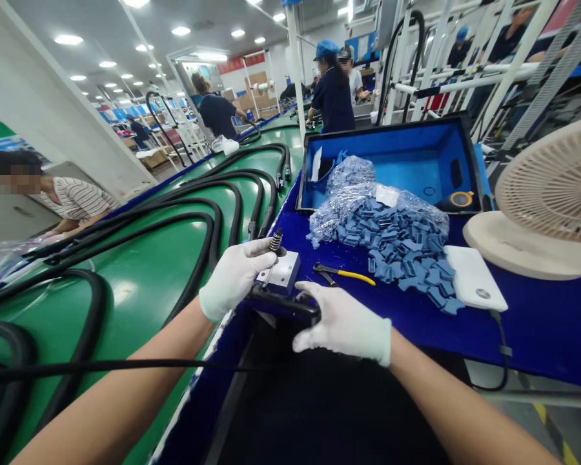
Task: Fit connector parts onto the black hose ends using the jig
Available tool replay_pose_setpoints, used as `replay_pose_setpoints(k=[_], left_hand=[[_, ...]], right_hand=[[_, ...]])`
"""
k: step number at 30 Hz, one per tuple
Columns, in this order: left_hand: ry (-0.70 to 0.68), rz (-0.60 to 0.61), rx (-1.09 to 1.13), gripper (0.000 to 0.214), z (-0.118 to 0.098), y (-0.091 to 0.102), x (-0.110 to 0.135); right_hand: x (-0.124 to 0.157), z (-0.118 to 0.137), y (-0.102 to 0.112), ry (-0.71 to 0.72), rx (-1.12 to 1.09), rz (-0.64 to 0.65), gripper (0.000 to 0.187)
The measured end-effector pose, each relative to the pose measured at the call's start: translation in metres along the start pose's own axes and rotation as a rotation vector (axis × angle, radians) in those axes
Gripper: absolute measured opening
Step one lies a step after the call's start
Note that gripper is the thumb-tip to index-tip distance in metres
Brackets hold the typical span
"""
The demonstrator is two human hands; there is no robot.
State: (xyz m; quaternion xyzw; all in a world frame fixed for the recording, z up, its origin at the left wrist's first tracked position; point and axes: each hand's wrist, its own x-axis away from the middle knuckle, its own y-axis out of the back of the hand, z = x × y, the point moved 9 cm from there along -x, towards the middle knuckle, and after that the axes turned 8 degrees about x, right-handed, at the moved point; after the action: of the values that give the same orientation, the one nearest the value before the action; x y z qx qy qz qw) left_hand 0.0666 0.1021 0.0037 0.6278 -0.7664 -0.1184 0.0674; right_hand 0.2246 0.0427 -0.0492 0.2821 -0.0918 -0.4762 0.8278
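Note:
My left hand (235, 274), in a white glove, is closed around a small dark spring-ended part (275, 240) at the corner of a white block fixture (283, 270) on the blue table. My right hand (343, 323), also gloved, lies with curled fingers over a thin black cable (281, 301) at the table's near edge. That cable runs left across my forearm. Yellow-handled pliers (343, 274) lie just beyond my right hand.
A heap of small blue parts (407, 248) spills from a clear bag before an open blue bin (407, 155). A white fan (547, 200) and white pad (472, 278) stand right. Thick black hoses (174, 213) lie on the green conveyor. Other workers stand behind.

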Motion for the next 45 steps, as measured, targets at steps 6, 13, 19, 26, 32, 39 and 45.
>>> replay_pose_setpoints(k=[6,13,19,26,32,39,45], left_hand=[[-0.101,0.293,-0.241,0.038,-0.005,-0.043,0.013],[-0.292,0.467,-0.490,0.028,-0.020,-0.071,0.009],[-0.458,0.562,-0.515,0.024,-0.032,-0.089,0.010],[-0.363,0.525,-0.391,0.032,-0.020,-0.082,0.000],[-0.094,0.387,-0.144,0.060,0.006,-0.076,-0.017],[-0.059,0.356,-0.241,0.031,0.006,-0.071,-0.012],[-0.187,0.013,-0.353,0.013,0.014,-0.009,0.015]], right_hand=[[-0.004,-0.022,-0.017,-0.267,-0.679,-0.304,0.029],[-0.003,-0.037,0.026,-0.193,-0.430,-0.427,0.080],[-0.007,-0.030,0.023,-0.091,-0.609,-0.230,0.090],[-0.002,-0.020,0.022,-0.088,-0.591,-0.193,0.090],[0.002,-0.009,0.035,-0.006,-0.462,-0.266,0.092],[0.000,-0.021,0.030,-0.061,-0.562,-0.290,0.061],[0.007,-0.034,0.035,-0.036,-0.684,-0.467,0.045]])
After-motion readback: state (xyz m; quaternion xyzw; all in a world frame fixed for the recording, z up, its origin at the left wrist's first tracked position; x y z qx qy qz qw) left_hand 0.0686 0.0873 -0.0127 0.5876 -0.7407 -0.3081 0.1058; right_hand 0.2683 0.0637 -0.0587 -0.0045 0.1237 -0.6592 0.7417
